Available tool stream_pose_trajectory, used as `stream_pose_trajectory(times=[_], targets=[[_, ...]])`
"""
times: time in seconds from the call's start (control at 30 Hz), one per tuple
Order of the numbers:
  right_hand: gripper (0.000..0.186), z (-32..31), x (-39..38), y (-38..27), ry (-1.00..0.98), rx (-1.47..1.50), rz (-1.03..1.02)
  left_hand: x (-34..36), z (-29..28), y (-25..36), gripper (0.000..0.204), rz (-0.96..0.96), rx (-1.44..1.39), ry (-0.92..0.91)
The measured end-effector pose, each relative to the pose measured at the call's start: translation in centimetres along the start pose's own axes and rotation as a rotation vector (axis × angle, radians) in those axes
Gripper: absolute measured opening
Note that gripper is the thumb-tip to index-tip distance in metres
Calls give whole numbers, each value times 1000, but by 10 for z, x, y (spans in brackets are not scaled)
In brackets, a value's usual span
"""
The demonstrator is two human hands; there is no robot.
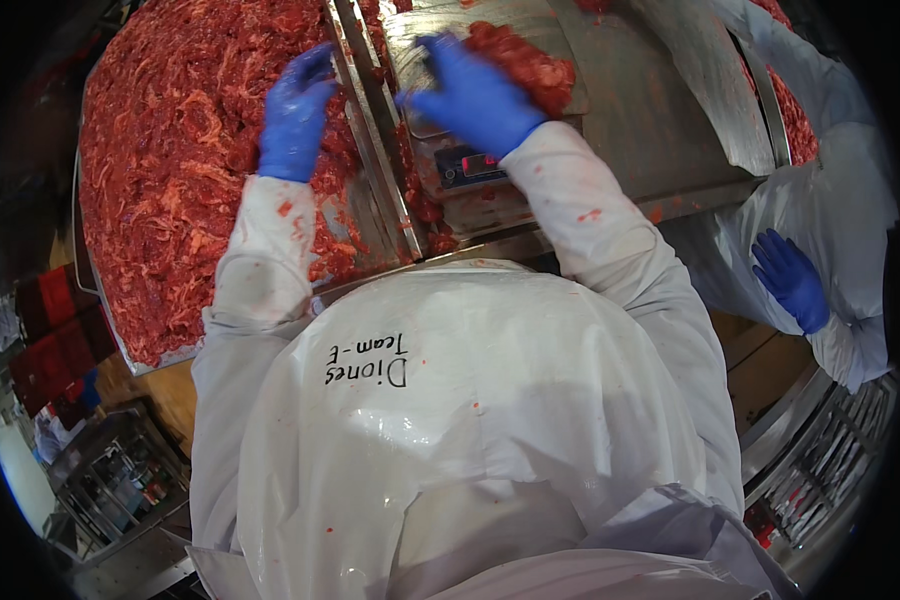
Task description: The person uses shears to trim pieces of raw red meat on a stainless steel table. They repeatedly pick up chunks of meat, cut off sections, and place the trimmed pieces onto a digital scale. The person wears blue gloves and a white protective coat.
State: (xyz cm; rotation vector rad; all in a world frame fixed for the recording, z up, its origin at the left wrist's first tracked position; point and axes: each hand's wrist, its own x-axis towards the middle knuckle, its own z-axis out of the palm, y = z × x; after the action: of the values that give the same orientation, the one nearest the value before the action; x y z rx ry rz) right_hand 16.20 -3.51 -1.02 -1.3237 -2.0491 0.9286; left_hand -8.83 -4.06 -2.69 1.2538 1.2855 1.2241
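Nearest the camera is the person's own white plastic apron (470, 400), spattered with red, and white sleeves that run up to two hands in blue gloves. The left hand (295, 115) lies spread, fingers loose, on the big heap of minced meat (170, 150) that fills the steel tray (105, 300) on the left; it seems to be pressing into or raking the mince, not closed round a lump, though its fingertips are partly sunk and hard to read. The right hand (475, 95) is open and flat above the platform of a steel scale (470, 165), touching a small portion of mince (525, 60) lying there. Judging by that, one portion is being weighed, and nearly the whole heap is left to portion out. Beyond, on the steel desk (660, 120), a co-worker's gloved hand (790, 280) hangs at the right, beside more mince (795, 115).
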Motion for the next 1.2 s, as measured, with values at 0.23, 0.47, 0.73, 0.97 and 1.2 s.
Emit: stream_pose_trajectory(times=[0.23, 0.47, 0.73, 0.97, 1.2], targets=[[76, -59, -54, 87, 542, 105, 156, 26, -234, -48, 78, -149, 1197, 505], [59, -18, -194, 71, 317, -97, -23, -39, -113, -45, 77, -68, 1323, 41], [49, -2, -203, 87, 302, -5, 137, -124, -10, -62, 47, 206, 1045, -351], [47, -4, -200, 84, 300, -173, 147, -20, 23, 75, 39, 422, 649, -465], [46, -5, -197, 84, 328, -206, 85, 1, 84, 85, 51, 64, 225, -501]])
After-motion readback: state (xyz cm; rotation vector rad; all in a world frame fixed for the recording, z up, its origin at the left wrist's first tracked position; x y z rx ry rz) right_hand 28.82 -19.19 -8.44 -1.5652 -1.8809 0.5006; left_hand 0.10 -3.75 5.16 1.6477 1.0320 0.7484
